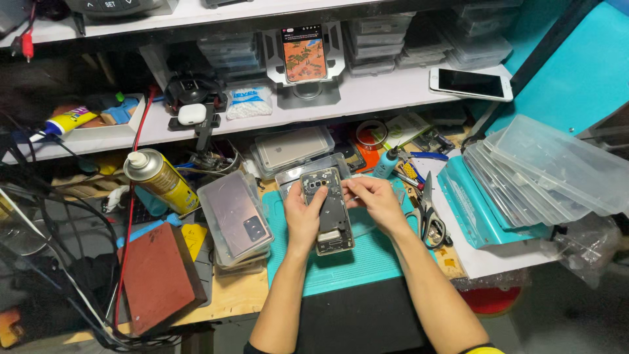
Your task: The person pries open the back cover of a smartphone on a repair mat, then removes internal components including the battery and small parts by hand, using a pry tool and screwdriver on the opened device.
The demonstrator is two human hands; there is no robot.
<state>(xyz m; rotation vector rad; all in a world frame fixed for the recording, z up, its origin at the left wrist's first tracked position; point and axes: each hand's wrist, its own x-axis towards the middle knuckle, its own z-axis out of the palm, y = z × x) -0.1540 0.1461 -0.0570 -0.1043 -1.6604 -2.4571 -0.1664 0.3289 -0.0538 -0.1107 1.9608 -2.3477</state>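
An opened smartphone (332,213) with its back cover off and its circuitry exposed lies upright over a teal work mat (347,262). My left hand (303,216) grips the phone along its left edge. My right hand (377,200) rests at the phone's upper right edge, fingers pinched around a thin tool whose tip I cannot make out.
A clear case holding a pink phone back (237,218) lies left of the mat. A yellow spray can (162,180) and a red block (157,275) stand further left. Scissors (429,219) and stacked clear boxes (544,174) sit to the right. A lit phone on a stand (304,54) tops the shelf.
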